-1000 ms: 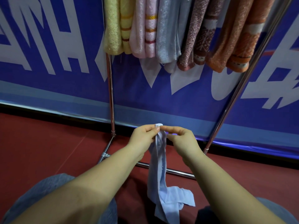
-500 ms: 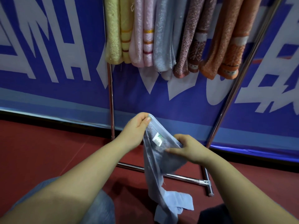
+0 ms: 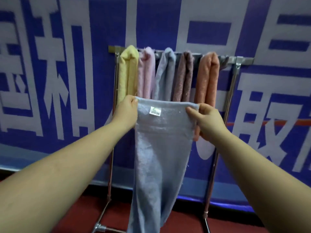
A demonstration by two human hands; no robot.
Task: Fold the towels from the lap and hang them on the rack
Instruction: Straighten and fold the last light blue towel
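The blue-grey towel (image 3: 161, 148) is soft, matt terry cloth with a nubby pile and a flat woven band along its top edge, where a small white sewn label (image 3: 155, 111) shows. Behind the towel, the rack (image 3: 234, 91) is shiny polished metal tubing. The yellow towel (image 3: 128, 71), pink towel (image 3: 146, 73) and orange towel (image 3: 207, 78) on the rack look fuzzy and rough. Behind the rack, the blue banner (image 3: 67, 81) is smooth with a faint sheen. The red floor (image 3: 80, 216) below the rack looks matt.

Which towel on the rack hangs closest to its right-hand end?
The orange towel; yellow, pink, grey-blue and brown ones all hang to its left.
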